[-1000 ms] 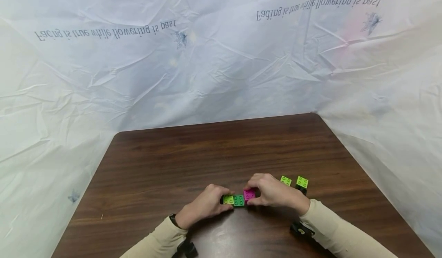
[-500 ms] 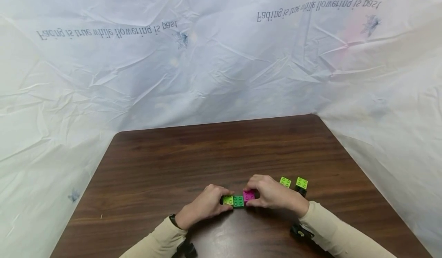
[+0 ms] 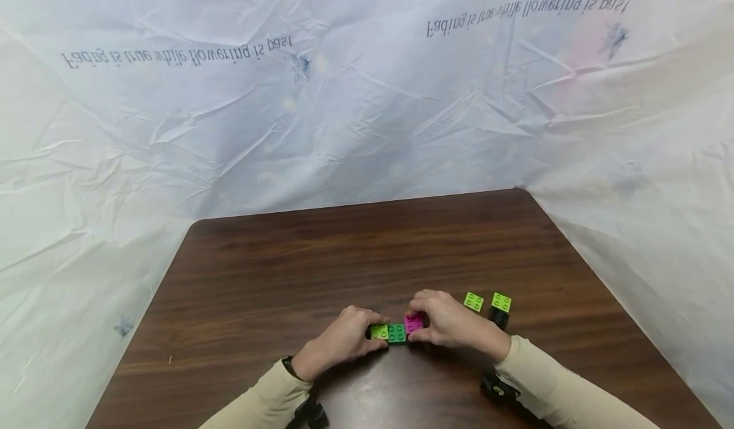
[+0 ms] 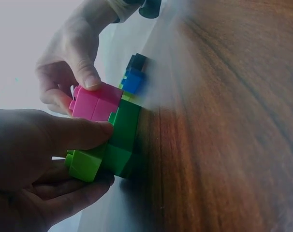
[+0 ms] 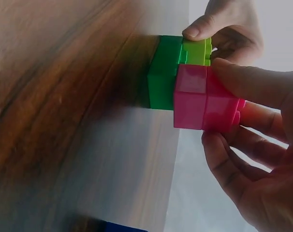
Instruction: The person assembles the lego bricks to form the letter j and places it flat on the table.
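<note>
A long green building block (image 3: 396,333) lies low on the table between both hands. On its left end sits a lime block (image 4: 87,163), which my left hand (image 3: 342,340) pinches between thumb and fingers. Over the right end stand two pink blocks (image 5: 204,99), one on top of the other with a seam between them. My right hand (image 3: 453,319) grips the upper pink one, thumb on one side and fingers on the other. In the head view, the green studs between the lime and pink blocks are bare.
Behind my right wrist are a lime block (image 3: 473,301) and a second lime block (image 3: 501,302) on top of a black one (image 3: 499,317). A blue block (image 4: 133,80) shows there in the left wrist view. White cloth (image 3: 367,110) hangs beyond the brown table (image 3: 275,263).
</note>
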`<state>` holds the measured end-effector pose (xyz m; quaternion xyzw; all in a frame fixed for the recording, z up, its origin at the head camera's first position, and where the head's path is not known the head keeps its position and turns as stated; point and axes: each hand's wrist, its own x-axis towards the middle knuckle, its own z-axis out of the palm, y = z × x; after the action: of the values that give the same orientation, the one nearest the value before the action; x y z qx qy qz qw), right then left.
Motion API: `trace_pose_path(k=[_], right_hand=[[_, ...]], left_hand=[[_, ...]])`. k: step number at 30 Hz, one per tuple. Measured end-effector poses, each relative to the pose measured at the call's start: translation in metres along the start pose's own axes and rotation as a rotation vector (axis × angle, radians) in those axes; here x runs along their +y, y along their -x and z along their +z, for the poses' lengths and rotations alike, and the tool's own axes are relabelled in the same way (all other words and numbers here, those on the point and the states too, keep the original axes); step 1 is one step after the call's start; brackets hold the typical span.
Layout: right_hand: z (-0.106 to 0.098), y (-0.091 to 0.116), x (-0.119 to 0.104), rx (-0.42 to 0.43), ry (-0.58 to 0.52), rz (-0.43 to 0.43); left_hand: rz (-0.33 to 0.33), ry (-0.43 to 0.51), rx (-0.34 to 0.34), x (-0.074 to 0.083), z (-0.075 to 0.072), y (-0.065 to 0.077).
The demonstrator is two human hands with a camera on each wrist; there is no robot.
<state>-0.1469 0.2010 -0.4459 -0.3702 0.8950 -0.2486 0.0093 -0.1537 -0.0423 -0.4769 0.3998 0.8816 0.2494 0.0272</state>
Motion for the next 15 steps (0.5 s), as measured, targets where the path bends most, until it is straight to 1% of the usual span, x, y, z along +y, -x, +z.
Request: trace_pose_path(k=[7, 12, 15], right_hand=[[0.0002, -0.0021, -0.0013, -0.002, 0.006, 0.025], [0.0020, -0.0015, 0.0010, -0.021, 0.003, 0.025], [0.0015, -0.0020, 0.0016, -0.038, 0.012, 0.026]], left_hand=[[-0.007, -0.013, -0.006, -0.0014, -0.0005, -0.0011], [-0.012, -0.002, -0.018, -0.0011, 0.0011, -0.0002], [-0.008, -0.004, -0.014, -0.0010, 0.0013, -0.0002]])
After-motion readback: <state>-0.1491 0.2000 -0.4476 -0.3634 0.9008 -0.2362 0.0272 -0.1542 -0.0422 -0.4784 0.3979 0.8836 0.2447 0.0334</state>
